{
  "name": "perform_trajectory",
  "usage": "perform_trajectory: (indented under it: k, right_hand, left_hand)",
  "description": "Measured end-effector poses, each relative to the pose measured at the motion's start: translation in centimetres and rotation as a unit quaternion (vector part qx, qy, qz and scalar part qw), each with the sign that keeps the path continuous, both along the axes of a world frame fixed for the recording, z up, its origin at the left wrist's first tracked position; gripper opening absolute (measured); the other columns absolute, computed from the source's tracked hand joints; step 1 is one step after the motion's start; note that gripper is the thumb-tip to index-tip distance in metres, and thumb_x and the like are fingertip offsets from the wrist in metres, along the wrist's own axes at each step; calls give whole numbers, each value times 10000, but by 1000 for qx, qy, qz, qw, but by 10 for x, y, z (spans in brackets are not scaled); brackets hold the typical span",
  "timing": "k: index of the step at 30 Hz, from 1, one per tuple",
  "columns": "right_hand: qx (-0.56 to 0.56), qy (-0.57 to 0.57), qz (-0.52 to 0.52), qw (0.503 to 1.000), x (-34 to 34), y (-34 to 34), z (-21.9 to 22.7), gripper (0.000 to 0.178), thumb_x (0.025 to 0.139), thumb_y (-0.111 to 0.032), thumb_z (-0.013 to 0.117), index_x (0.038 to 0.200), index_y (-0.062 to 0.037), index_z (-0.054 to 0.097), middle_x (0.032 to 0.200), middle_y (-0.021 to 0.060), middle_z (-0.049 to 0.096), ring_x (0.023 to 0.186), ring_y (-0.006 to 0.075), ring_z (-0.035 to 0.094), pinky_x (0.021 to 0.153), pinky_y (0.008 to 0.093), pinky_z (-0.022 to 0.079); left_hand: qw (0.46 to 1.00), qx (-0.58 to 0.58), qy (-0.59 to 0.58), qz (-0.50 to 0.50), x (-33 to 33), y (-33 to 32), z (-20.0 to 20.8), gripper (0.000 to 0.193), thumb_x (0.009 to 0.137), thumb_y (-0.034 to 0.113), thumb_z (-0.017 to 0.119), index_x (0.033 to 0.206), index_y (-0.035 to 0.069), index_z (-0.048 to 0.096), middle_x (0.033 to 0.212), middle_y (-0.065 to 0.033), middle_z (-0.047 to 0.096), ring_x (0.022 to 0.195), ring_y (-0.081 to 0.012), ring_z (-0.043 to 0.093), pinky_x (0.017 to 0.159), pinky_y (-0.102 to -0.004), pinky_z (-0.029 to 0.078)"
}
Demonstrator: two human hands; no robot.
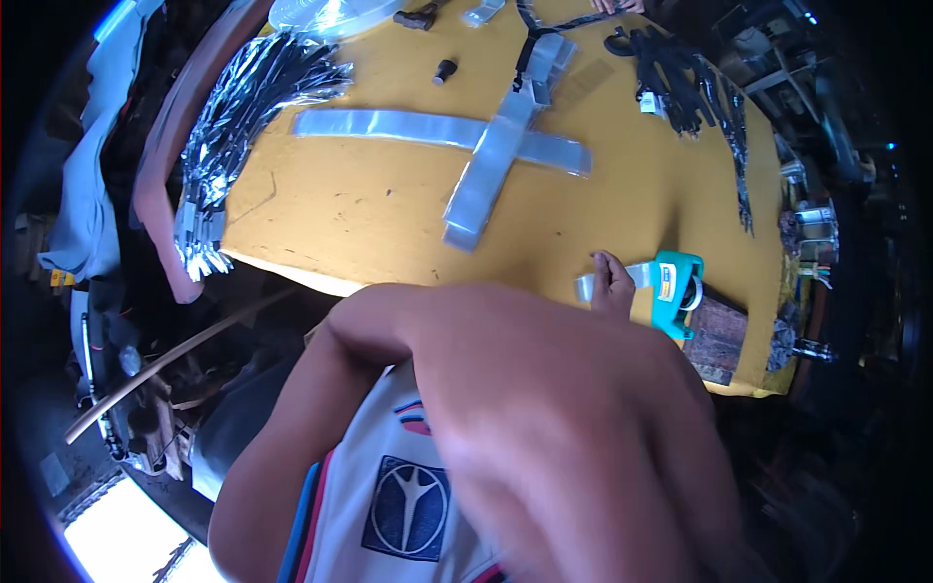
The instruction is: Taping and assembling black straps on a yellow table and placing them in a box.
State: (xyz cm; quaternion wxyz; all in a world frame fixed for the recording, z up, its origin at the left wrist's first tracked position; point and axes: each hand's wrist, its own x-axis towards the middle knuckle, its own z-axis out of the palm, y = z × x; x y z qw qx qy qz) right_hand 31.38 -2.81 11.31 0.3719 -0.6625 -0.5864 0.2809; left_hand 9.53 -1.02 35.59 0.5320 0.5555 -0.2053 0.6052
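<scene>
My left hand (544, 408) is raised, bent back close to the camera. It looks large and blurred, so its fingers cannot be made out. My right hand (614, 284) is on the table's right side, fingers pressed together at a strip of clear tape (639, 275). The strip runs to a teal tape dispenser (673, 316) with a pale roll in it. The right forearm is mostly hidden behind my left hand. Farther up lie two clear plastic strips, a long flat one (389, 124) and another (476, 199) crossing over it, with black cords (530, 49) at its far end.
Silvery-black strips (258, 92) are heaped along the yellow table's (340, 209) left edge. Black straps (671, 73) lie at the far right. A small black piece (444, 71) and a clear roll (326, 12) sit toward the back. Another person's hand (617, 6) shows at the far edge.
</scene>
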Motion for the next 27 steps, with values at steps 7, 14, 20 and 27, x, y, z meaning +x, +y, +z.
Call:
perform_trajectory:
  k: [7, 14, 20, 27]
  right_hand:
    - [184, 75, 66, 978, -110, -13, 70, 777, 1005, -551, 463, 1485, 47, 339, 1376, 236, 532, 1268, 338, 521, 1094, 459, 362]
    - [275, -30, 388, 879, -187, -10, 44, 662, 1037, -451, 284, 1473, 33, 404, 1572, 219, 364, 1449, 373, 364, 1141, 533, 280]
    - [185, -132, 425, 876, -156, -13, -15, 564, 1042, -410, 398, 1444, -20, 465, 1511, 197, 446, 1413, 342, 412, 1162, 505, 201]
    - [-106, 12, 456, 884, -90, -43, -77, 235, 1019, -163, 535, 1126, 25, 627, 986, 258, 665, 883, 408, 668, 745, 449, 527]
  left_hand:
    - [778, -566, 239, 131, -32, -11, -143, 435, 1057, 468, 467, 1215, 84, 596, 1146, -45, 644, 1105, -151, 599, 956, -302, 452]
    - [879, -424, 117, 184, -55, -52, -214, 621, 1056, 517, 365, 1471, 55, 385, 1422, -124, 514, 1322, -258, 501, 1115, -449, 405]
    - [740, -665, -34, -94, -89, -110, -225, 661, 1059, 544, 325, 1481, 42, 411, 1384, -99, 554, 1366, -232, 461, 1115, -419, 389]
    - [562, -745, 151, 325, -61, -223, -263, 335, 1081, 281, 474, 1179, -5, 617, 729, -34, 639, 566, -65, 584, 449, -189, 411]
